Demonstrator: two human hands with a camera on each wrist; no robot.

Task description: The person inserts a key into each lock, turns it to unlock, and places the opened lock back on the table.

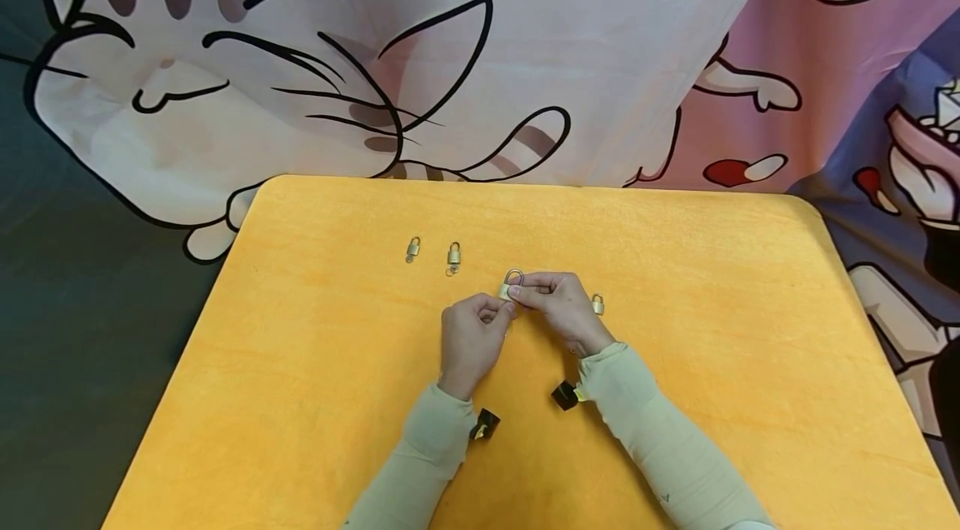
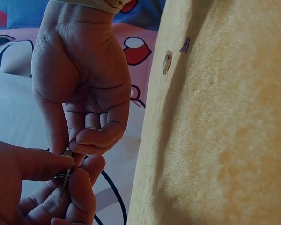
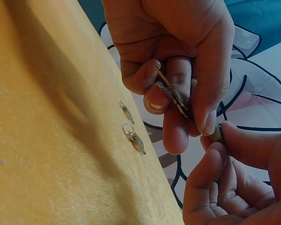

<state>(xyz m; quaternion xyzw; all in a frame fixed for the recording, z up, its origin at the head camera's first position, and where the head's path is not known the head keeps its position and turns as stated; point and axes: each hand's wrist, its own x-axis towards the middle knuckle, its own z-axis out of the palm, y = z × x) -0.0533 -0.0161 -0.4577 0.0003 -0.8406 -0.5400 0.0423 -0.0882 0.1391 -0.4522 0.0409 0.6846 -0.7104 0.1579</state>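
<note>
Thumb and fingers of my right hand (image 1: 561,309) pinch the brass body of a small padlock (image 1: 505,292), its shackle pointing away from me. Just nearer to me, my left hand (image 1: 471,340) grips small metal keys (image 3: 167,85) between thumb and curled fingers. Both hands meet at the lock's lower end, over the table. In the right wrist view the padlock's body is mostly covered by fingertips; I cannot tell whether a key sits in it. Beyond my right hand's wrist lies another padlock (image 1: 597,304).
Two more brass padlocks, one (image 1: 413,247) left of the other (image 1: 453,254), lie farther back on the yellow table (image 1: 337,363), with keys or rings at their lower ends. A cartoon curtain (image 1: 600,55) hangs behind the table's far edge. Black camera boxes sit at both wrists.
</note>
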